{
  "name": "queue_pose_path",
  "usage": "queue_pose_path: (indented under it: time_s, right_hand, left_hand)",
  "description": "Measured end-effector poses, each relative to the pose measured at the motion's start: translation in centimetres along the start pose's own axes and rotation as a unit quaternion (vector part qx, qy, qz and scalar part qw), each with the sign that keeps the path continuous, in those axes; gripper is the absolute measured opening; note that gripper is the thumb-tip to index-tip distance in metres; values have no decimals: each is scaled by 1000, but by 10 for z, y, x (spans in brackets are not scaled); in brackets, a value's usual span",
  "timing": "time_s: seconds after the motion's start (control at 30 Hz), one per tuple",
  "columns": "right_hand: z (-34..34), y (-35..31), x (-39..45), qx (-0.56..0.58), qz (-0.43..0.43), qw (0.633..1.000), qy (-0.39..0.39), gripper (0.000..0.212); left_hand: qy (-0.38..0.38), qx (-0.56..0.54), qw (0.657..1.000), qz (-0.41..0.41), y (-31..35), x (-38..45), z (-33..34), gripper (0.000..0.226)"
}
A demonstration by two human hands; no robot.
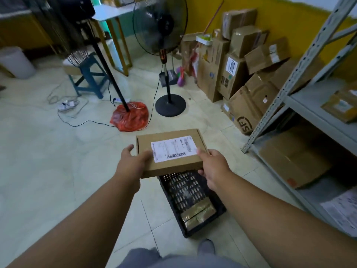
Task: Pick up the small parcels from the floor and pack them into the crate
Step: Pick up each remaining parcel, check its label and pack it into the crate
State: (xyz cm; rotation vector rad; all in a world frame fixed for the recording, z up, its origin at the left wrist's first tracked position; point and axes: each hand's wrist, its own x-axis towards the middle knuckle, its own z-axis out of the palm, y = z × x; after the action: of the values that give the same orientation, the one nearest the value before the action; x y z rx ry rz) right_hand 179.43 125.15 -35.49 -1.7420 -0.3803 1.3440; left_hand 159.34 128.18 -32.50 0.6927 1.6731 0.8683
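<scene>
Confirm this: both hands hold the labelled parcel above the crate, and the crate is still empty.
Not empty. The head view shows a taped parcel already lying in the crate. The rest stands: left hand and right hand hold the labelled parcel above it.

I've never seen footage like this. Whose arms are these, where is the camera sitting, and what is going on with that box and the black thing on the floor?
There is no robot here. A person wears a wide-angle camera on the head, so the single picture looks forward and down along their own two bare arms.

The left hand and the right hand grip opposite ends of a flat cardboard parcel with a white shipping label on top. They hold it in the air above the far end of a black perforated crate, which stands on the tiled floor. One taped brown parcel already lies inside the crate at its near end.

Around them are a standing fan, stacked cardboard boxes by the yellow wall, and a metal shelf on the right.
</scene>
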Motion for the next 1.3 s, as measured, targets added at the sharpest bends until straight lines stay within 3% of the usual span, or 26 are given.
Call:
queue_pose_path:
  time_s: [0.1, 0.23, 0.37, 0.57, 0.7, 0.8, 0.87, 0.93, 1.1, 1.23, 1.3]
  right_hand:
    - [7, -1, 21, 42, 24, 998, 40, 47]
    - [32, 2, 50, 125, 54, 983, 125, 70]
    - [65, -1, 70, 165, 69, 969, 171, 53]
    - [126, 8, 91, 156, 118, 961, 193, 40]
    - [153, 30, 101, 5, 113, 963, 246, 37]
    - [150, 60, 120, -50, 130, 953, 270, 37]
    - [148, 86, 143, -78, 156, 946, 271, 39]
    - [149, 119, 172, -126, 170, 942, 260, 42]
    - [161, 225, 254, -162, 196, 934, 250, 34]
    - [165, 301, 325, -169, 209, 932, 244, 28]
    - [165, 330, 363, -165, 192, 935, 249, 27]
  left_hand:
    - [-48, 48, 998, -13, -6, 19, 11, 87]
    - [-143, 37, 989, -19, -16, 52, 24, 68]
    - [-158, 61, 984, -55, -13, 103, 24, 71]
    - [-233, 216, 948, -7, 18, 186, 9, 36]
    - [-296, 357, 883, 68, 10, 222, 1, 36]
    - [-344, 457, 809, 136, -12, 242, 13, 43]
    - [-349, 511, 761, 195, -37, 259, 26, 55]
    - [-335, 538, 737, 236, -72, 280, 34, 62]
    - [-357, 603, 679, 220, -185, 348, 50, 85]
    - [-361, 660, 617, 230, -267, 406, 83, 74]
    - [-356, 668, 606, 244, -301, 440, 106, 71]
